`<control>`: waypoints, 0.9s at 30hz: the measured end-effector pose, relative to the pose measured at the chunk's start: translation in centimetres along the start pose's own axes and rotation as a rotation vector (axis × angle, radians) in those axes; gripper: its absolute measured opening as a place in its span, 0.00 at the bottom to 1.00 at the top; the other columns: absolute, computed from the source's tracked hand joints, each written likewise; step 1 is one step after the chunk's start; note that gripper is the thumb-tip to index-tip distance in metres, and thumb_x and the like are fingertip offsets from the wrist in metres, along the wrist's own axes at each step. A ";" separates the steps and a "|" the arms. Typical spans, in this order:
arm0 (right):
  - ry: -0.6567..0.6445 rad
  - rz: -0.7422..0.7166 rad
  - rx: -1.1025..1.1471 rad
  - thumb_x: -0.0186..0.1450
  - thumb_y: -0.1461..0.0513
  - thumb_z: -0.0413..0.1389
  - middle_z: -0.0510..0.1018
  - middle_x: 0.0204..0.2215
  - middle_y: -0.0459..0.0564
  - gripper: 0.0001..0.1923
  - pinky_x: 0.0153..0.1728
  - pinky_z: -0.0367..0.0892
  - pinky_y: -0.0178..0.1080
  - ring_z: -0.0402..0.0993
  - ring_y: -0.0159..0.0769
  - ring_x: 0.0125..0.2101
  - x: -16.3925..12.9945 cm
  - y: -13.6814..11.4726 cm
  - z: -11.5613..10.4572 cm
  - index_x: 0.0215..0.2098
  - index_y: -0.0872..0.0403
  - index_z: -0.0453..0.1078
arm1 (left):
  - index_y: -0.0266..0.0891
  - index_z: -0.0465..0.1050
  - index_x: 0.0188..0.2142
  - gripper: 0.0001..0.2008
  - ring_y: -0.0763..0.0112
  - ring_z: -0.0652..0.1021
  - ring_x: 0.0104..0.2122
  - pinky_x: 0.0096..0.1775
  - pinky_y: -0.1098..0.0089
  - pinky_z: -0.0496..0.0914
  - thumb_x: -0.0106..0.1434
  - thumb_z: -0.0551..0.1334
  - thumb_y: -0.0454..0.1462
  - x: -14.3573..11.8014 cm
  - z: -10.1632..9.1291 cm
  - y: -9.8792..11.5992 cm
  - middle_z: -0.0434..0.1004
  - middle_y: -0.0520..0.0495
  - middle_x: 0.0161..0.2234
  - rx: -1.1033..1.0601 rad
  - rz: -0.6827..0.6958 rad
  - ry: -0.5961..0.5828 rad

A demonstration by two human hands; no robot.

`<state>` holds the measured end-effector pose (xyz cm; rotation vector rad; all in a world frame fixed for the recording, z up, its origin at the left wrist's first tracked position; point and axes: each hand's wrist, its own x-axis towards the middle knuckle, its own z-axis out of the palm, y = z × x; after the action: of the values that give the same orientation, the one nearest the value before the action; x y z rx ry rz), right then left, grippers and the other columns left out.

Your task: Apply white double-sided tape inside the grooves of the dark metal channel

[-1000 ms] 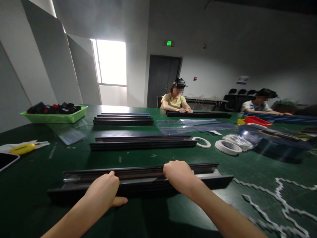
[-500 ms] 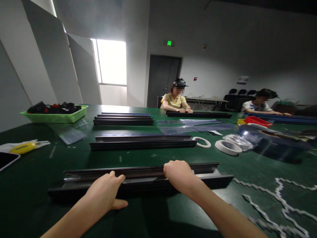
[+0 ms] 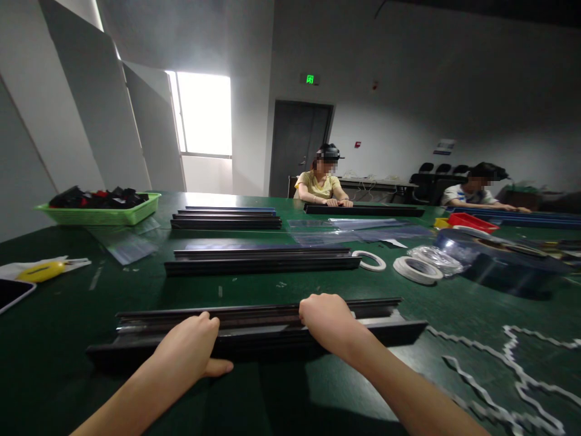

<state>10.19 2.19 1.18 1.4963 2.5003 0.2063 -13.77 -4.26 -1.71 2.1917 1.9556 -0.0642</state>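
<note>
A long black channel-shaped profile [image 3: 258,348] lies lengthwise on the green table before me, with a clear glossy film along part of its inside. My left hand [image 3: 190,342] is closed over its near wall left of the middle, fingertips inside the channel and thumb sticking out in front. Right of the middle, my right hand [image 3: 329,321] is curled down into the channel, closed against the profile. Its fingertips are hidden, so anything small under them cannot be seen.
Beyond lie another black profile [image 3: 267,265], a stack of profiles [image 3: 227,223] and a white tape roll [image 3: 417,270]. A large film roll [image 3: 499,272] and white zigzag strips [image 3: 481,387] are at right. At left stand a green basket [image 3: 100,215] and yellow tool [image 3: 40,271]. Two people sit opposite.
The fingers of my left hand have drawn in slightly and the hand has shifted a little left. My right hand and the profile look nearly unchanged.
</note>
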 end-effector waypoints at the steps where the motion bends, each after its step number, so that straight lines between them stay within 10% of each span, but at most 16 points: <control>1: -0.004 -0.001 0.000 0.53 0.71 0.52 0.80 0.29 0.56 0.12 0.29 0.68 0.39 0.78 0.47 0.33 0.0 0.0 -0.1 0.29 0.55 0.76 | 0.35 0.73 0.38 0.24 0.53 0.77 0.38 0.41 0.61 0.68 0.49 0.61 0.51 0.1 0.0 -0.1 0.76 0.38 0.38 -0.004 0.005 0.004; 27: -0.033 0.018 -0.003 0.55 0.71 0.52 0.80 0.30 0.57 0.13 0.31 0.66 0.36 0.77 0.43 0.35 -0.2 -0.2 -0.5 0.32 0.56 0.77 | 0.43 0.69 0.50 0.28 0.52 0.76 0.42 0.42 0.61 0.68 0.50 0.62 0.50 -0.1 -0.2 0.3 0.74 0.39 0.41 0.047 0.019 -0.010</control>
<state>9.99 1.93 1.63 1.5093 2.4609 0.1870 -13.51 -4.38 -1.44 2.2347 1.9466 -0.1185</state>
